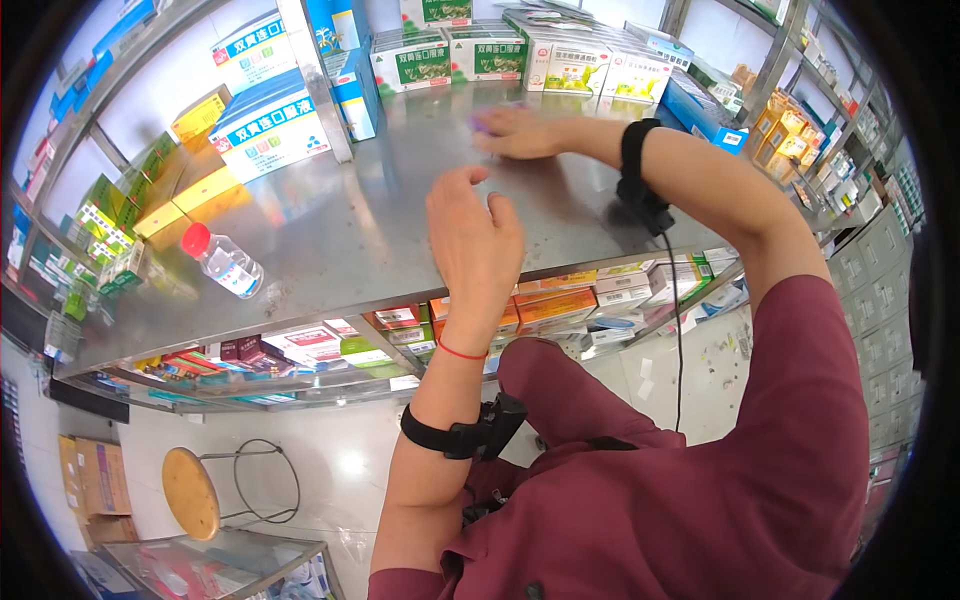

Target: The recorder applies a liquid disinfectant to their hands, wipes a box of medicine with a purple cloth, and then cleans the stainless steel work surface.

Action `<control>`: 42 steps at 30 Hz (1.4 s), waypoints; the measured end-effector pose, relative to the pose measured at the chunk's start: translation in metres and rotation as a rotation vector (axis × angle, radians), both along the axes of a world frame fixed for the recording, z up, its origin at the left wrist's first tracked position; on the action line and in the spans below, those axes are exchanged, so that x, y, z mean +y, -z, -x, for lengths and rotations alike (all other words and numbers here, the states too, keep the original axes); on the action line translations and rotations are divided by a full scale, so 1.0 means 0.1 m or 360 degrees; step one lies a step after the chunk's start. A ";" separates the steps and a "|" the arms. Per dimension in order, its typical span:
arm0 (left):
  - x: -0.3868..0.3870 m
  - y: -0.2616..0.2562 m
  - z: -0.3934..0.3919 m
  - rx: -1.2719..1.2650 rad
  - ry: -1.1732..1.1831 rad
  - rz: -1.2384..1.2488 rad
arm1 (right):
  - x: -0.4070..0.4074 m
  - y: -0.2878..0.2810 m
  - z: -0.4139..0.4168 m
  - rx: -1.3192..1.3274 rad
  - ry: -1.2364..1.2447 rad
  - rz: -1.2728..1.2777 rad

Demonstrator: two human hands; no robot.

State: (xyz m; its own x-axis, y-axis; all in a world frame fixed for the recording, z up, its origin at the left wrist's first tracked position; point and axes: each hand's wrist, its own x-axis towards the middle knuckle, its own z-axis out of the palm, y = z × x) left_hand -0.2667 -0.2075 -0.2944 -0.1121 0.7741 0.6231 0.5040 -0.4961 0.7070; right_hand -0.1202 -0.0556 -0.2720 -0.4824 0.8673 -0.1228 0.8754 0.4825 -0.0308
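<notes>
My right hand point(517, 133) lies on the metal counter point(360, 217), its fingers over a purple cloth point(484, 118) that is mostly hidden and blurred. Just behind it stand green-and-white medicine boxes point(487, 56) and white-and-yellow medicine boxes point(574, 67). My left hand point(476, 232) is nearer the counter's front edge, palm down with fingers curled a little and thumb apart, holding nothing. To its left a clear plastic bottle point(231, 268) with a red cap stands near the front edge. Both forearms wear black straps with small devices.
Blue-and-white medicine boxes point(270, 127) stand by a metal post point(319, 82) at the left. A blue carton point(705, 116) sits at the back right. Boxes point(555, 309) fill the shelf under the counter. A round wooden stool point(190, 493) is on the floor; a cable point(678, 337) hangs from my right forearm.
</notes>
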 end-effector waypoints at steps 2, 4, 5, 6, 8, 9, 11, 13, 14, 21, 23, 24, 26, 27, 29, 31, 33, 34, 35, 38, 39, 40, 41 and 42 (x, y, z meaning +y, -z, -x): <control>0.02 0.01 0.00 -0.0051 -0.0005 -0.0011 | -0.06 0.09 0.33 -0.0156 -0.0543 -0.0259; 0.06 0.05 0.06 -0.0237 -0.0163 -0.0269 | -0.37 -0.01 0.74 -0.0097 -0.1050 -0.0203; 0.05 0.05 0.07 -0.0231 -0.0159 -0.0278 | -0.51 -0.07 0.82 0.0154 -0.1169 0.0012; 0.05 0.05 0.05 -0.0278 -0.0229 -0.0353 | -0.61 -0.04 0.77 0.0154 -0.1152 0.0003; 0.01 0.03 0.04 -0.0315 -0.0322 -0.0420 | -0.79 0.05 0.67 0.0705 -0.1395 -0.0152; -0.01 0.02 -0.01 -0.0383 -0.0309 -0.0540 | -0.88 0.06 0.54 0.0708 -0.1380 -0.0151; -0.03 0.04 0.03 -0.0421 -0.0331 -0.0635 | -1.11 0.09 0.32 0.0623 -0.1166 -0.0103; -0.03 0.03 0.12 -0.0321 -0.0294 -0.0629 | -1.41 -0.05 -0.13 0.0418 -0.0972 -0.0153; -0.05 0.01 0.17 -0.0307 -0.0310 -0.0624 | -1.54 -0.14 -0.36 0.0350 -0.0787 -0.0099; -0.01 -0.02 0.40 -0.0006 -0.0094 -0.0387 | -2.08 -0.19 -2.40 0.0123 0.0483 0.0004; -0.01 -0.02 0.48 0.0147 -0.0166 -0.0349 | -2.11 -0.11 -2.56 0.0080 0.0708 -0.0118; -0.01 -0.02 0.54 0.0253 -0.0213 -0.0292 | -2.09 -0.13 -2.39 0.0041 0.0613 -0.0076; 0.00 -0.02 0.57 0.0370 -0.0233 -0.0248 | -2.01 -0.17 -1.81 0.0084 0.0315 0.0068; 0.02 -0.02 0.54 0.0430 -0.0250 -0.0242 | -1.97 -0.05 -1.54 0.0124 0.0167 -0.0025; 0.00 -0.04 0.55 0.0498 -0.0254 -0.0250 | -1.94 0.07 -0.83 0.0321 -0.0201 -0.0283; 0.01 -0.05 0.49 0.0574 -0.0241 -0.0246 | -1.95 0.03 -0.26 0.0325 -0.0490 -0.0304; -0.01 -0.09 0.43 0.0593 -0.0204 -0.0252 | -2.01 0.12 0.06 0.0436 -0.0556 -0.0416; -0.01 -0.11 0.40 0.0613 -0.0202 -0.0248 | -2.02 0.14 0.10 0.0437 -0.0563 -0.0463; 0.01 -0.12 0.35 0.0605 -0.0171 -0.0267 | -2.03 0.16 -0.01 0.0426 -0.0531 -0.0479; 0.04 -0.12 0.25 0.0629 -0.0173 -0.0208 | -2.07 0.17 -0.46 0.0592 -0.0587 -0.0443; 0.03 -0.13 0.20 0.0631 -0.0153 -0.0211 | -2.04 0.19 -0.73 0.0568 -0.0550 -0.0496; 0.01 -0.15 0.16 0.0644 -0.0151 -0.0202 | -2.01 0.20 -1.01 0.0541 -0.0526 -0.0550; 0.00 -0.16 0.13 0.0653 -0.0154 -0.0195 | -2.06 0.15 -1.29 0.0619 -0.0418 -0.0526; 0.01 -0.14 0.10 0.0650 -0.0139 -0.0202 | -2.14 0.11 -1.62 0.0698 -0.0296 -0.0502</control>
